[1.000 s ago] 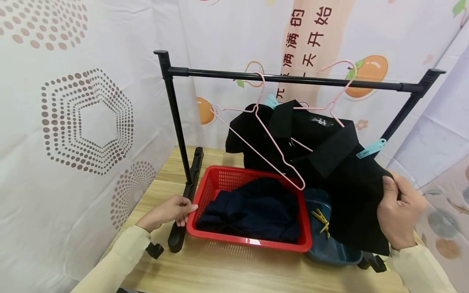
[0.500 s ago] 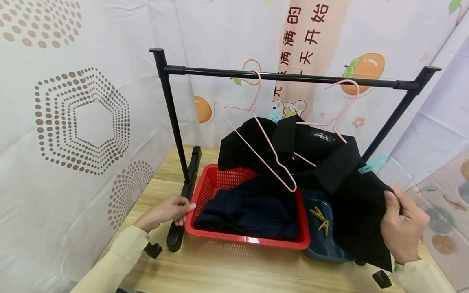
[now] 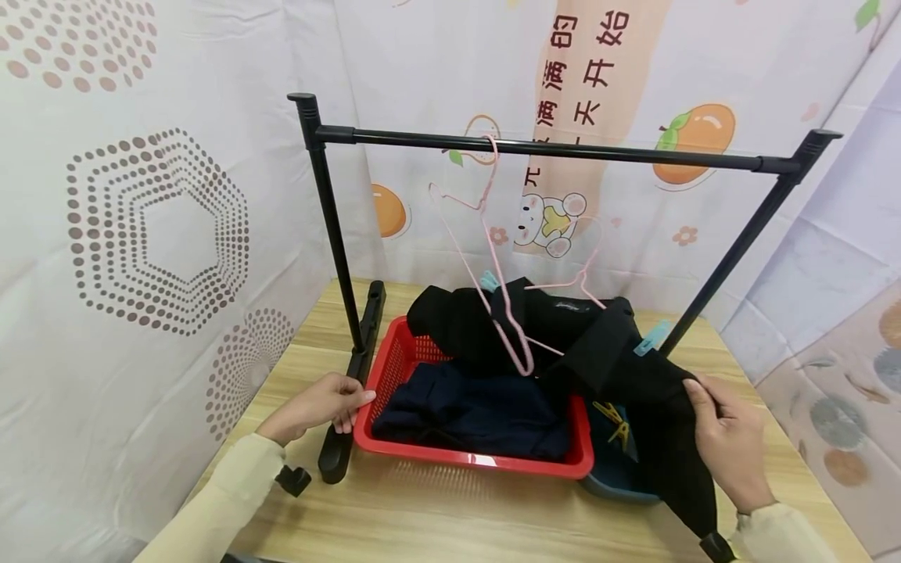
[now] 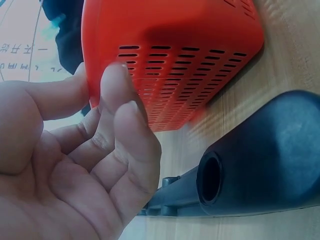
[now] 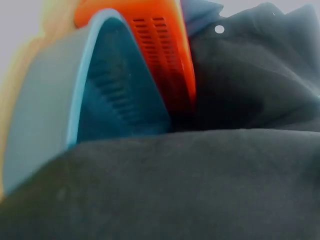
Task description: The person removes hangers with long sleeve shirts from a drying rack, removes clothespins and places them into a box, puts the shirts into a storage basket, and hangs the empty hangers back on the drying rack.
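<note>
My left hand [image 3: 327, 408] pinches the left rim of a red plastic basket [image 3: 486, 460] between thumb and fingers; the left wrist view shows its slotted wall [image 4: 185, 65]. A folded navy garment [image 3: 472, 418] lies in the basket. My right hand [image 3: 728, 442] grips the sleeve of a black collared shirt [image 3: 457, 324]. The shirt is on a pink hanger [image 3: 584, 275] whose hook is off the rail. Light blue clothespins [image 3: 653, 338] clip it at the shoulders. Its body drapes over the basket's back edge and a blue basin [image 3: 622, 491]. In the right wrist view dark cloth [image 5: 200, 185] hides the right hand.
A black garment rack [image 3: 556, 148] spans the wooden table [image 3: 457, 524]. An unoccupied pink hanger [image 3: 486, 207] hangs on its rail, in front of the shirt. Yellow clothespins [image 3: 619, 432] lie in the basin. Patterned curtains [image 3: 176, 234] stand behind and at the sides.
My right hand has lowered the shirt and its hanger from rail height and shifted them left, over the basket. The left hand keeps its hold on the basket rim.
</note>
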Available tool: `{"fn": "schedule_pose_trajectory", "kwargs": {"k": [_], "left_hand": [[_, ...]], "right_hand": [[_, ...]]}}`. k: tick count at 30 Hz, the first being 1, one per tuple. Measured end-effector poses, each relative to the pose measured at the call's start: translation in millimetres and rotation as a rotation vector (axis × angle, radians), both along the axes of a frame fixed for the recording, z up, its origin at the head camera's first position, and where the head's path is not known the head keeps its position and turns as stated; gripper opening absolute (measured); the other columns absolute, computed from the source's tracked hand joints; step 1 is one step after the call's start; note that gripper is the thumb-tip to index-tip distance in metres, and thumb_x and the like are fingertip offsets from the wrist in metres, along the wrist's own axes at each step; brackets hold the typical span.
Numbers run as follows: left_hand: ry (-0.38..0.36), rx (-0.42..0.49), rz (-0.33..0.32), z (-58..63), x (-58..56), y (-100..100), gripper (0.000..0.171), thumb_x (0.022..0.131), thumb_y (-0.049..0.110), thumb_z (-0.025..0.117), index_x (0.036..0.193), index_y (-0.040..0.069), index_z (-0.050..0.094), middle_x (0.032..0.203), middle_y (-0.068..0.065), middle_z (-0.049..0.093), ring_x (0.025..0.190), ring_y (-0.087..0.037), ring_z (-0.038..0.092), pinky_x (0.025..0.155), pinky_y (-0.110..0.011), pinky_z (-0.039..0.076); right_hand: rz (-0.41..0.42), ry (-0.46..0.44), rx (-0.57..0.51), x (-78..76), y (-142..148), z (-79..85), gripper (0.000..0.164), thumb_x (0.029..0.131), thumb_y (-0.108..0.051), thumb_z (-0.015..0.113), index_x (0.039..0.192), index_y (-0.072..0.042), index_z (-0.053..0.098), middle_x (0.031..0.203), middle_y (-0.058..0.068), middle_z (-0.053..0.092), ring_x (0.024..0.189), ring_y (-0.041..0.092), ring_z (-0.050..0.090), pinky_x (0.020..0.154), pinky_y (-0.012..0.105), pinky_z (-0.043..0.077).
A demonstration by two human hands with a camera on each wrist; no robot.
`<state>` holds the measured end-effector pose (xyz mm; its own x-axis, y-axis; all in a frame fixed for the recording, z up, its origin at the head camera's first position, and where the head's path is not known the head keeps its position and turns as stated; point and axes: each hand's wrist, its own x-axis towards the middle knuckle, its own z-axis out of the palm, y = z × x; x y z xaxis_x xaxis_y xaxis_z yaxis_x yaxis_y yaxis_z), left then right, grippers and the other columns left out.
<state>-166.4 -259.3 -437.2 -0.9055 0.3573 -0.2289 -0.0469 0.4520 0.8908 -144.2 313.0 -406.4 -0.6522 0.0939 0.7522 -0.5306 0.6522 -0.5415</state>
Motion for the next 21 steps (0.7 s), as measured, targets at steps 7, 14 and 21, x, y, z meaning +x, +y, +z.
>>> {"fn": "schedule_pose_trajectory", "kwargs": {"k": [7,14,21], "left_hand": [[-0.007,-0.005,0.006,1.0,0.6,1,0.034,0.105,0.030,0.061,0.088,0.000,0.064,0.068,-0.008,0.063,0.059,-0.019,0.061,0.057,-0.034,0.055],[-0.005,0.000,0.000,3.1,0.8,3,0.034,0.106,0.029,0.060,0.088,0.000,0.064,0.068,-0.008,0.063,0.057,-0.018,0.060,0.057,-0.033,0.055],[0.000,0.002,0.002,3.7,3.2,3,0.032,0.106,0.026,0.060,0.090,-0.001,0.065,0.068,-0.008,0.063,0.057,-0.017,0.060,0.057,-0.032,0.055]], "right_hand": [[0.054,-0.159,0.006,-3.5,-21,4.3,0.017,0.103,-0.007,0.063,0.108,-0.003,0.078,0.102,-0.025,0.069,0.095,-0.009,0.064,0.083,0.006,0.043],[0.195,-0.251,-0.002,-7.8,-50,7.8,0.019,0.102,-0.004,0.063,0.115,-0.005,0.077,0.110,-0.010,0.073,0.103,-0.007,0.063,0.088,0.008,0.045],[0.330,-0.292,-0.082,-8.8,-78,15.1,0.019,0.103,-0.002,0.061,0.116,0.001,0.075,0.113,-0.003,0.073,0.105,-0.001,0.065,0.089,0.012,0.048]]}}
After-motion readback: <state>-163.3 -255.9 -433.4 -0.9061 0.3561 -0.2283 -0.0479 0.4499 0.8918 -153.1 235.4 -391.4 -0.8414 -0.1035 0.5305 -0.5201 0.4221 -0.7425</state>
